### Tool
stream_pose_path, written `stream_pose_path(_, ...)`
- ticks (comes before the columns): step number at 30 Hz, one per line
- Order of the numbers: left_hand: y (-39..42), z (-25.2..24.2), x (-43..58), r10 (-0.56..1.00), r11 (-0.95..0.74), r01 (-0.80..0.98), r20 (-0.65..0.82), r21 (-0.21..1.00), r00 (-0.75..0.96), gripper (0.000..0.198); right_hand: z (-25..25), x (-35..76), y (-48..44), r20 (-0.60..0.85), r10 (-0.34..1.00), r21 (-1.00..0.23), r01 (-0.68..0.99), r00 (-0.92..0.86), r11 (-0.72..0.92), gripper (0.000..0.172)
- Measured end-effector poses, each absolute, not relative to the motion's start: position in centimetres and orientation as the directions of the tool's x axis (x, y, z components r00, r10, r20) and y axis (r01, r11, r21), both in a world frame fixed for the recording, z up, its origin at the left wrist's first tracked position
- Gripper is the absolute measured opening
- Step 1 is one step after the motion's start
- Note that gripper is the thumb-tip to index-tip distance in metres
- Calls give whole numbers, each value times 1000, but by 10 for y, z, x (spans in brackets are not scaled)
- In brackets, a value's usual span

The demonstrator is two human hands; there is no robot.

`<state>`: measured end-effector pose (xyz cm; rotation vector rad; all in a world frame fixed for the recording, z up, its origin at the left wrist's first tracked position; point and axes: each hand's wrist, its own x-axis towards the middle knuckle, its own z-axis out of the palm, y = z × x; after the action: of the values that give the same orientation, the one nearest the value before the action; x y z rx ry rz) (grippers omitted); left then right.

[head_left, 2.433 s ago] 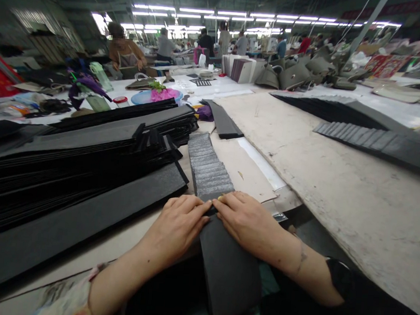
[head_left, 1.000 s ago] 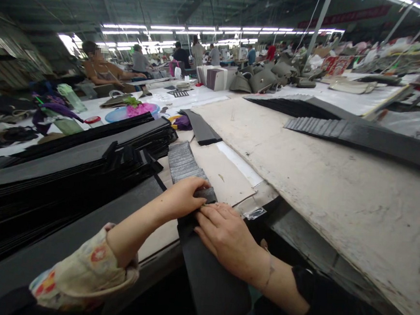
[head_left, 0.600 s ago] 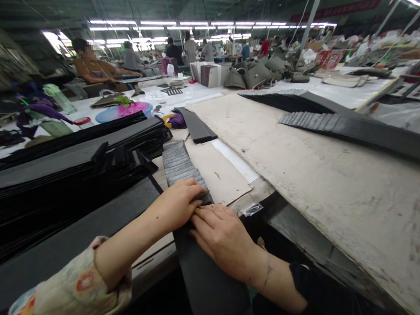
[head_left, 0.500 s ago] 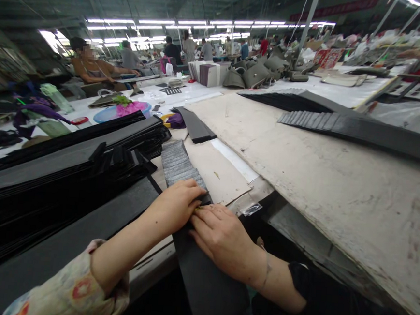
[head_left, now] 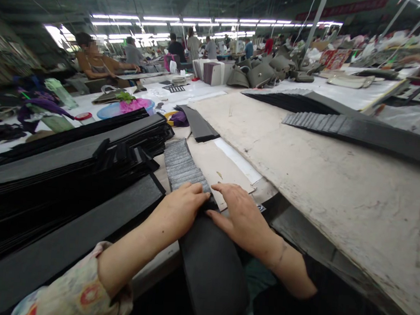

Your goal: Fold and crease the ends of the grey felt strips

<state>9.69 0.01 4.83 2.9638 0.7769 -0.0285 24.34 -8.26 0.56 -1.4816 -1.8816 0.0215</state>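
Observation:
My left hand [head_left: 181, 207] has its fingers curled over the fanned dark grey strips [head_left: 183, 161], pressing them at the table's edge. From under it a smooth dark strip [head_left: 215, 269] hangs down over my lap. My right hand [head_left: 244, 217] is just right of the strips, its thumb and fingers spread apart. The thumb tip is close to the strips' edge; I cannot tell whether it touches. Nothing shows inside the right hand. The left fingertips are partly hidden.
Thick stacks of dark strips [head_left: 67, 165] lie on the left. A worn pale board [head_left: 324, 186] covers the right side, with more fanned strips [head_left: 365, 131] on it. A short dark strip pile [head_left: 200, 123] lies ahead. Across the table sits a person [head_left: 94, 61].
My right hand has let go of the strips, moved slightly right and opened its fingers. My left hand stays on the strips. The whole view has shifted slightly.

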Motion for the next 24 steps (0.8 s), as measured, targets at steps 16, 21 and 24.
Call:
stream_pose_path(16,17,45,65,524,-777,465,26,424,851,26,16,242,-70,404,879,-234,900,-253,367,36)
stream_pose_path(21,18,46,46,624,-658,535,-13,529,781,27,20,239,-65,406,870,-205,899,-281,386,35)
stream_pose_path(24,12,45,46,661,-641,556,11,529,751,24,22,233,-61,386,867,-233,876,-315,422,31)
